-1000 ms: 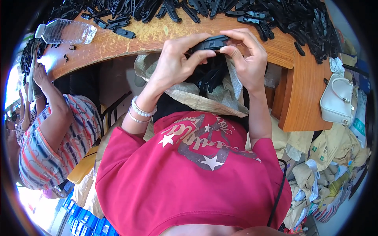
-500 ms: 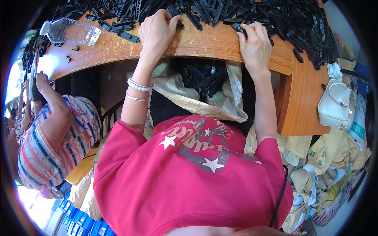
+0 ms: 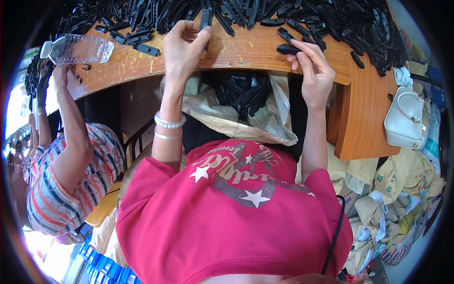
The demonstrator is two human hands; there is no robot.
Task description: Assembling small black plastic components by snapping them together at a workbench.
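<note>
My left hand (image 3: 182,47) grips a long black plastic clip piece (image 3: 206,19) above the front edge of the wooden table (image 3: 246,49). My right hand (image 3: 314,68) pinches a shorter oval black plastic piece (image 3: 288,48) near the same edge. A big heap of black plastic parts (image 3: 302,16) covers the far side of the table. Below the table edge, between my arms, an open woven sack (image 3: 241,111) holds more black parts (image 3: 241,90).
A clear plastic bottle (image 3: 75,48) lies on the table at the left. A person in a striped shirt (image 3: 66,180) sits to my left, one hand at the table. A white handbag (image 3: 406,118) hangs at the right, with piled sacks (image 3: 402,203) below.
A second ago both hands held one black piece together over the sack. They then reached into the heap, and now each has drawn back with a separate black piece.
</note>
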